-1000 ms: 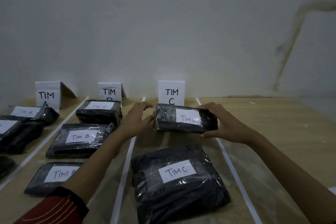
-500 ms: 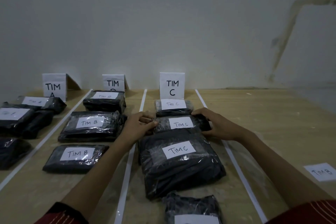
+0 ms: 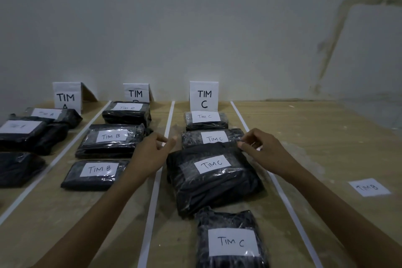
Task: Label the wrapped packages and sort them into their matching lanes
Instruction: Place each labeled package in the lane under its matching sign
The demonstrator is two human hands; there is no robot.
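- One parcel is judged all but sorted: the small TIM C package (image 3: 214, 138) is seen lying flat, label up, second from the wall in the lane under the TIM C sign (image 3: 204, 95).
- It is bracketed by both hands. The left hand (image 3: 152, 154) is held just off its nine o'clock end, fingers loosely curled, nothing grasped.
- The right hand (image 3: 264, 152) is placed at its three o'clock end, fingertips (image 3: 240, 143) at the corner. Whether the wrap is pinched or merely touched cannot be told.
- At its six o'clock the large TIM C package (image 3: 212, 172) is butted up against it, perhaps overlapping its near edge.
- Out at three o'clock, well outside the lanes, a loose TIM B label (image 3: 369, 187) is spotted on the table (image 3: 315, 137).
- Next, it is reckoned, both hands must be cleared away. That label would then be fetched and stuck on an unlabelled package, though none is in view. That package would be bound for the TIM B lane (image 3: 54, 206) at nine o'clock.
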